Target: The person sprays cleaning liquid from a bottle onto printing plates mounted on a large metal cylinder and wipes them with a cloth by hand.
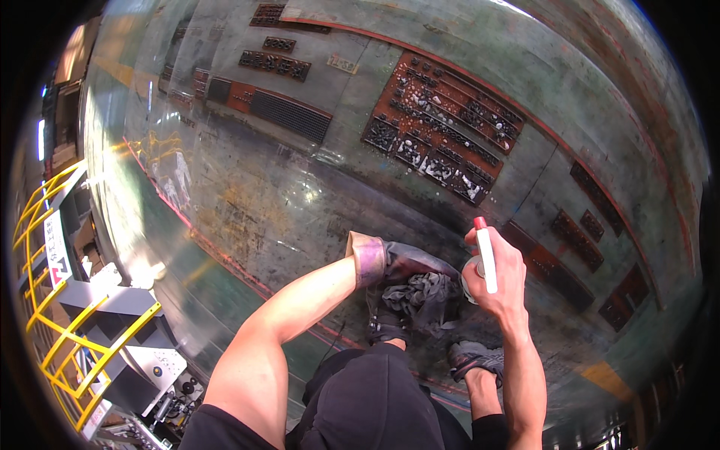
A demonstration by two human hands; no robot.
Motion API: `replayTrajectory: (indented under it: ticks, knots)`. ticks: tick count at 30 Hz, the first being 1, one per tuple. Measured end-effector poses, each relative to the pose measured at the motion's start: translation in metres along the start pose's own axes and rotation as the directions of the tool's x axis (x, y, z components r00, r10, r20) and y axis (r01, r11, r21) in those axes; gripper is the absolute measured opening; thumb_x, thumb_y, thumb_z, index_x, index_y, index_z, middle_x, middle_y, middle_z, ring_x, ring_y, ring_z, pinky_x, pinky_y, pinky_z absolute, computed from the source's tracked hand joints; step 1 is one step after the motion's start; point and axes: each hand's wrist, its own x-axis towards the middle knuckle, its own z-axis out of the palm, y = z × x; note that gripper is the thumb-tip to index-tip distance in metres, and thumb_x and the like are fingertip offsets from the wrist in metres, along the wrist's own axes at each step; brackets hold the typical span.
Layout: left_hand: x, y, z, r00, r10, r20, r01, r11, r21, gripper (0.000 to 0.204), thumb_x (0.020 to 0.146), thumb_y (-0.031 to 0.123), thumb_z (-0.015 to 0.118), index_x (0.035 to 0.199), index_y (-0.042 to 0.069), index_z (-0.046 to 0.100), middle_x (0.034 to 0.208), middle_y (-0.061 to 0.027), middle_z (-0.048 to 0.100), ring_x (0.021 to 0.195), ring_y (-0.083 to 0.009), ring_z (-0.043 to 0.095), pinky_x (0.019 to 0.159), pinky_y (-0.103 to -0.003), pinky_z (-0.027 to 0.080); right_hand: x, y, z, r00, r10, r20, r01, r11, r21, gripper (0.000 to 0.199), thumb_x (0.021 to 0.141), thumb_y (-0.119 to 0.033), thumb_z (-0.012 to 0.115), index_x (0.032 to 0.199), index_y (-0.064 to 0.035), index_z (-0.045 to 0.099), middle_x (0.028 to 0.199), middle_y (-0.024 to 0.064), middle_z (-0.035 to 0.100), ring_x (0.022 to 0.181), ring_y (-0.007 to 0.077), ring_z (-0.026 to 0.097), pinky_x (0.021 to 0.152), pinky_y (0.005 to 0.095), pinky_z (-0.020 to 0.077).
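My right hand (504,274) is bare and wraps round a white spray bottle (487,264) with a red nozzle, which points away from me. Part of the bottle's body shows beside my fingers; the rest is hidden under the hand. On my left hand (416,260) is a dark grey work glove with a tan and purple cuff (367,259). The glove reaches toward the right, above a crumpled dark grey cloth (424,296). The left fingers are hard to make out against that cloth, so a grip on it cannot be confirmed. My shoes (476,358) stand below on the floor.
A rust-brown tray (386,101) of dark metal pieces and white scraps lies ahead on the green, stained floor. More dark plates (289,112) lie at the far left and right (547,262). Yellow railings (112,345) and machinery stand at the left.
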Motion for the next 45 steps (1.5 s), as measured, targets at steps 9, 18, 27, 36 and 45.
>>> replayTrajectory:
  ticks: [9,18,27,36,45]
  knots:
    - [0.008,0.024,0.029,0.988,-0.132,-0.084,0.116,0.978,-0.173,0.048,0.104,0.013,0.055,0.150,-0.002,0.051,0.151,-0.0104,0.057,0.137,-0.0180,0.053,0.119,-0.037,0.038,0.017,-0.009,-0.016,0.978,0.133,0.159,-0.068,0.930,-0.360,0.035,0.072,-0.009,0.067,0.107,-0.0075,0.066,0.095,0.0168,0.071,0.093,0.0401,0.069,0.078,0.0496,0.0538]
    - [0.000,0.008,0.015,0.998,0.002,-0.055,-0.003,0.999,-0.032,0.050,0.106,0.015,0.054,0.151,-0.004,0.047,0.154,-0.0123,0.053,0.141,-0.0197,0.051,0.122,-0.037,0.036,0.009,0.012,-0.018,0.996,0.077,0.044,-0.060,0.948,-0.312,0.029,0.067,-0.009,0.064,0.096,-0.0077,0.063,0.079,0.0157,0.064,0.080,0.0416,0.065,0.070,0.0485,0.0500]
    - [0.002,0.003,0.012,0.997,-0.029,-0.068,0.021,0.993,-0.116,0.050,0.107,0.015,0.053,0.153,-0.005,0.045,0.155,-0.0118,0.053,0.142,-0.0181,0.050,0.122,-0.036,0.036,0.013,0.016,-0.021,0.985,0.170,-0.034,-0.172,0.946,-0.275,0.024,0.068,-0.009,0.064,0.092,-0.0082,0.063,0.078,0.0152,0.066,0.078,0.0412,0.066,0.071,0.0473,0.0510]
    - [0.007,0.007,0.014,0.998,-0.048,-0.042,0.041,0.985,-0.168,0.048,0.105,0.010,0.051,0.152,-0.003,0.048,0.155,-0.0119,0.054,0.142,-0.0177,0.050,0.122,-0.039,0.036,0.018,0.012,-0.021,0.973,0.228,0.043,-0.195,0.905,-0.379,0.039,0.070,-0.010,0.064,0.109,-0.0089,0.069,0.089,0.0168,0.070,0.089,0.0423,0.068,0.076,0.0497,0.0532]
    - [0.005,0.003,0.009,1.000,0.000,-0.031,-0.001,0.999,-0.053,0.048,0.104,0.008,0.051,0.150,-0.002,0.050,0.154,-0.0104,0.055,0.141,-0.0169,0.051,0.121,-0.037,0.036,0.008,0.004,-0.025,0.995,0.078,0.057,-0.065,0.977,-0.203,0.051,0.068,-0.010,0.066,0.118,-0.0105,0.069,0.095,0.0169,0.072,0.090,0.0407,0.070,0.078,0.0470,0.0550]
